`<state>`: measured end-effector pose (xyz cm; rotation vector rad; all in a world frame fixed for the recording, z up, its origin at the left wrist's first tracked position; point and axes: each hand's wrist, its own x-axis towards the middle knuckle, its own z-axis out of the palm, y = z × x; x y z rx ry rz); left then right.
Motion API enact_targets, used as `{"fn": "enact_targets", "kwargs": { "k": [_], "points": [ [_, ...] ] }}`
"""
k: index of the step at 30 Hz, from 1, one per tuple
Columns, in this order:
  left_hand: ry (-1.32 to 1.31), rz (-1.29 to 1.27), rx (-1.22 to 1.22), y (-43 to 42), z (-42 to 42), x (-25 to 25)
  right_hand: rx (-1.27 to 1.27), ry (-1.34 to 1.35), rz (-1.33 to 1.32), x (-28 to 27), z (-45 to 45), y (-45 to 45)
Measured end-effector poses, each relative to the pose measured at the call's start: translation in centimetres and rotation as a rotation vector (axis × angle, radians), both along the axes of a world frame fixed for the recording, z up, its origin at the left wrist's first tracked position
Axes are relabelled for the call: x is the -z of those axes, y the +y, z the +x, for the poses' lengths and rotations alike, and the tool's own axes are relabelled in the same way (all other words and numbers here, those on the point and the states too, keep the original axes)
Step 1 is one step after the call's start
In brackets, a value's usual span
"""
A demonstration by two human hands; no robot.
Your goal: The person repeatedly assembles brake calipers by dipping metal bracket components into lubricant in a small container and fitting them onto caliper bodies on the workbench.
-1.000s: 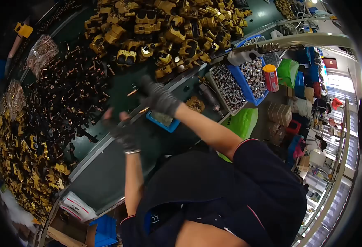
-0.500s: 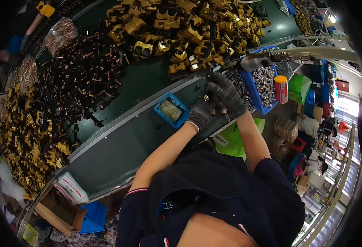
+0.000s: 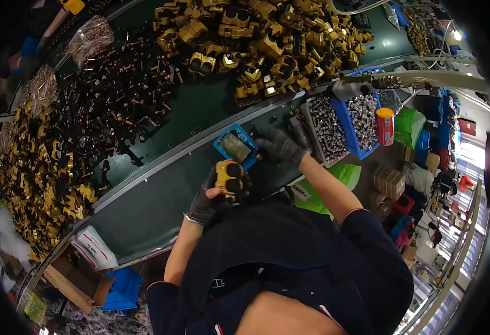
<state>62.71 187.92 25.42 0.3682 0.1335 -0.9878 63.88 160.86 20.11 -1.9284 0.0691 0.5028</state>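
My left hand point(image 3: 204, 202), in a dark grey glove with a bare thumb tip, holds a gold caliper-like part point(image 3: 229, 177) with two round black faces near my body. To the right, my gloved right hand point(image 3: 283, 147) reaches over the green work surface, beside a blue tray point(image 3: 216, 146) that holds a pale, wet-looking block point(image 3: 235, 146). Its fingers point toward the tray; whether they pinch something small is hidden. Just beyond that hand lies a dark cylindrical tool point(image 3: 299, 131).
Gold parts point(image 3: 273, 47) are heaped at the top, dark bolt-like parts point(image 3: 116, 89) left of them. At right stand a grey bin point(image 3: 313, 134) and a blue bin point(image 3: 345, 125) of small metal pieces, beside a red jar point(image 3: 385, 128). An air-tool arm point(image 3: 423, 78) crosses above.
My hands have moved apart. The left came back toward my body and now shows the gold part; the right moved left and down from the bins toward the tray.
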Motion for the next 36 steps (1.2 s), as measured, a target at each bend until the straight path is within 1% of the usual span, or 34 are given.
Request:
{"fn": "enact_targets", "kwargs": {
  "k": [1,2,3,4,5,6,7,9,10,12,13,14,15,16,18,19,20,21,22,24,28,30,34,36],
  "points": [
    [0.11,0.089,-0.1,0.8,-0.9,0.3,-0.014,0.0,0.006,0.0,0.3,1.7],
    [0.219,0.177,-0.2,1.6,-1.5,0.7,-0.07,0.055,-0.081,-0.1,0.4,3.6],
    [0.222,0.119,-0.263,2.4,-1.3,2.0,-0.124,0.109,-0.17,-0.1,0.7,5.0],
    [0.221,0.122,-0.272,3.5,-1.4,3.2,-0.133,0.107,-0.166,0.5,1.0,5.8],
    [0.182,0.237,-0.401,4.6,-1.5,4.4,-0.139,0.12,-0.262,1.4,1.3,6.4],
    [0.147,0.351,-0.529,5.2,-1.3,4.2,-0.147,0.135,-0.361,1.7,1.5,6.8],
    [0.153,0.331,-0.571,5.7,-1.2,4.0,-0.162,0.138,-0.364,1.8,1.4,6.7],
    [0.14,0.36,-0.588,6.2,-0.5,3.8,-0.113,0.127,-0.282,1.7,1.3,6.3],
    [0.119,0.393,-0.592,6.5,-0.1,3.4,-0.139,0.124,-0.279,1.2,1.4,6.2],
    [0.1,0.461,-0.629,5.9,0.1,2.4,-0.044,0.055,-0.044,-0.7,1.0,6.3],
    [0.069,0.471,-0.644,5.5,0.3,2.0,-0.063,0.063,-0.034,-3.5,1.3,7.4],
    [0.036,0.479,-0.652,5.0,0.5,1.7,0.02,0.185,0.141,-7.8,2.0,8.5],
    [-0.022,0.495,-0.661,4.6,0.7,1.1,0.109,0.307,0.31,-10.4,2.2,9.2],
    [-0.018,0.494,-0.665,4.1,0.8,0.7,0.105,0.31,0.308,-11.0,1.8,9.9],
    [-0.067,0.548,-0.763,3.1,0.9,0.2,0.142,0.213,0.387,-11.7,1.4,11.6],
    [-0.065,0.542,-0.767,2.6,0.8,0.1,0.138,0.211,0.38,-10.7,1.1,12.2],
    [-0.116,0.605,-0.824,2.2,0.6,0.1,0.089,-0.038,0.285,-8.8,0.6,12.5],
    [-0.164,0.671,-0.879,1.9,0.4,0.0,0.054,-0.16,0.239,-8.5,0.4,12.6],
    [-0.16,0.671,-0.888,1.8,0.3,0.0,0.027,-0.283,0.189,-8.3,0.4,12.8],
    [-0.301,0.836,-0.907,1.8,0.2,-0.1,0.012,-0.244,0.079,-9.0,0.4,12.9],
    [-0.262,0.794,-0.918,2.0,0.1,-0.9,-0.02,-0.318,-0.006,-10.8,0.6,13.2],
    [-0.467,0.954,-0.867,2.2,0.1,-1.0,-0.031,-0.246,0.035,-11.9,1.4,13.7],
    [-0.493,0.951,-0.88,2.1,-0.2,-1.8,-0.06,-0.228,-0.008,-11.8,1.7,13.5],
    [-0.507,0.977,-0.881,1.8,-0.4,-2.0,-0.028,-0.111,-0.018,-12.0,1.8,13.7]
  ]
}}
